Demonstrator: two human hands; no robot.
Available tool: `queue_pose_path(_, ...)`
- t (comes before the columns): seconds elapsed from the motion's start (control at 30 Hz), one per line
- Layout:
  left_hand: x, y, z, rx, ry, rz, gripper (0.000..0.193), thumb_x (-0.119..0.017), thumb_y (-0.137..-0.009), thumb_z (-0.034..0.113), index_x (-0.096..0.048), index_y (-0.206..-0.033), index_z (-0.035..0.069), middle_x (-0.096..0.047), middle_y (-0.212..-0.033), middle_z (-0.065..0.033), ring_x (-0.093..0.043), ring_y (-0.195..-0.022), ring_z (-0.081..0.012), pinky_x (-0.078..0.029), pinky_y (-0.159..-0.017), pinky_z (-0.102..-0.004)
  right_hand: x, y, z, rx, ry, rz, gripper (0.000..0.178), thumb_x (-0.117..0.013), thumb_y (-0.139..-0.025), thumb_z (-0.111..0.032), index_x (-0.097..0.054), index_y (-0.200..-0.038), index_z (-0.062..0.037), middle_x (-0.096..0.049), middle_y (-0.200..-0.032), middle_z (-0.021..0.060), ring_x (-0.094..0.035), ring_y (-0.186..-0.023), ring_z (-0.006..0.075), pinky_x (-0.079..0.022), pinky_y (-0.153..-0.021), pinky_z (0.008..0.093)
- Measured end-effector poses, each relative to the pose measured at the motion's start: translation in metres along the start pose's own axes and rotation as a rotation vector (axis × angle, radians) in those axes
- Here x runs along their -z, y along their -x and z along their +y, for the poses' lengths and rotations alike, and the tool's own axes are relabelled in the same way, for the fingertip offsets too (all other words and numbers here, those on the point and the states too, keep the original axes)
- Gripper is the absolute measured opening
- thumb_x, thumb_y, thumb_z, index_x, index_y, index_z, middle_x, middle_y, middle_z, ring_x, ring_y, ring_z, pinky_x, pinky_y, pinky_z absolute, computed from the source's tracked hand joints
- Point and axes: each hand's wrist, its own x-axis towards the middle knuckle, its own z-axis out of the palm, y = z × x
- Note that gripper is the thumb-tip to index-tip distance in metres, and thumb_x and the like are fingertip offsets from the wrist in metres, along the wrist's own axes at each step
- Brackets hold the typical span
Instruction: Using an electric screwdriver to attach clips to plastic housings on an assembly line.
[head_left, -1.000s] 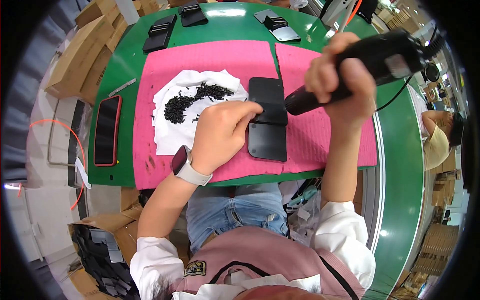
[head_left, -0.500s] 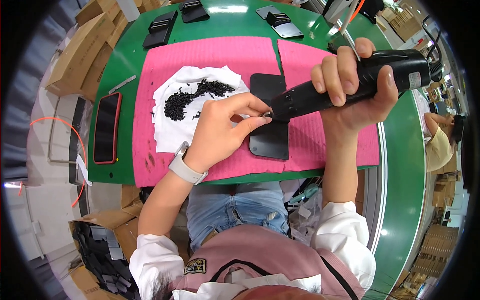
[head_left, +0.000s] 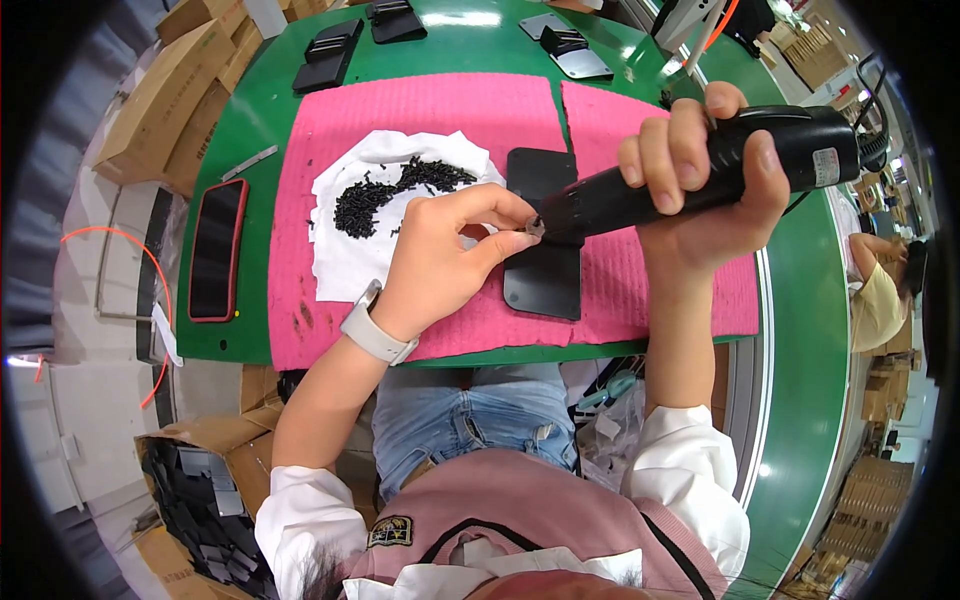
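Above a black rectangular plate (head_left: 543, 285) on pink ribbed matting (head_left: 450, 105), a tiny dark piece (head_left: 536, 226), apparently being fitted, is pinched by left fingers (head_left: 505, 205) at the tip of a black cylindrical driver (head_left: 720, 162) wrapped by right fingers (head_left: 658, 165); downward alignment seems needed next.

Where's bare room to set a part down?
Green table: the far middle, between the nearer black stand and the silver-and-black stand. Pink mat: the strip beyond the white cloth. Crowded: mat centre, with the left hand, right hand, black power tool and black plate.
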Motion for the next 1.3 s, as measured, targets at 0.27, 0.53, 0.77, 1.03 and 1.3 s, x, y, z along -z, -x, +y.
queue_pose_path(0.27, -0.002, -0.005, -0.007, -0.015, -0.293, 0.122, 0.034, -0.063, -0.085, 0.016, -0.055, -0.111, -0.003, -0.062, -0.066, -0.0107, -0.063, -0.060, -0.0177, -0.047, -0.054, -0.0284, 0.007, -0.006, -0.004, -0.030, 0.200, 0.001, 0.023, -0.047, -0.088, -0.024, -0.050, -0.102, -0.0062, -0.047, -0.059, 0.0048, -0.043, -0.045, 0.0142, -0.041, -0.053, 0.0326)
queue_pose_path(0.53, -0.006, -0.007, -0.013, 0.345, 0.002, -0.155, 0.038, -0.054, -0.091, 0.017, -0.047, -0.116, -0.010, -0.056, -0.059, -0.0079, -0.055, -0.043, -0.0143, -0.042, -0.043, -0.0276, -0.010, -0.009, 0.010, -0.148, 0.424, -0.007, 0.023, -0.049, -0.086, -0.023, -0.047, -0.099, -0.0041, -0.043, -0.058, 0.0037, -0.040, -0.043, 0.0124, -0.039, -0.050, 0.0292)
queue_pose_path(0.77, -0.006, -0.009, -0.019, 0.448, 0.132, -0.157, 0.030, -0.058, -0.088, 0.015, -0.043, -0.102, -0.007, -0.054, -0.055, -0.0078, -0.054, -0.041, -0.0168, -0.040, -0.042, -0.0298, -0.027, -0.021, 0.020, -0.252, 0.570, -0.101, 0.019, -0.056, -0.081, -0.015, -0.046, -0.090, -0.0017, -0.043, -0.053, 0.0045, -0.040, -0.039, 0.0127, -0.035, -0.042, 0.0269)
queue_pose_path(1.03, -0.005, -0.009, -0.018, 0.467, 0.087, -0.141, 0.029, -0.058, -0.087, 0.015, -0.043, -0.100, -0.006, -0.054, -0.056, -0.0074, -0.054, -0.042, -0.0170, -0.040, -0.044, -0.0296, -0.023, -0.022, 0.026, -0.261, 0.526, -0.098, 0.021, -0.057, -0.081, -0.016, -0.046, -0.089, -0.0007, -0.042, -0.053, 0.0041, -0.039, -0.039, 0.0124, -0.033, -0.040, 0.0261)
queue_pose_path(1.3, -0.011, -0.009, -0.022, 0.418, 0.091, -0.127, 0.027, -0.059, -0.086, 0.015, -0.046, -0.098, -0.005, -0.055, -0.057, -0.0073, -0.053, -0.041, -0.0153, -0.040, -0.044, -0.0284, -0.036, -0.006, 0.023, -0.120, 0.699, -0.159, 0.018, -0.064, -0.074, -0.006, -0.048, -0.081, -0.0004, -0.050, -0.057, 0.0039, -0.045, -0.042, 0.0092, -0.037, -0.040, 0.0225)
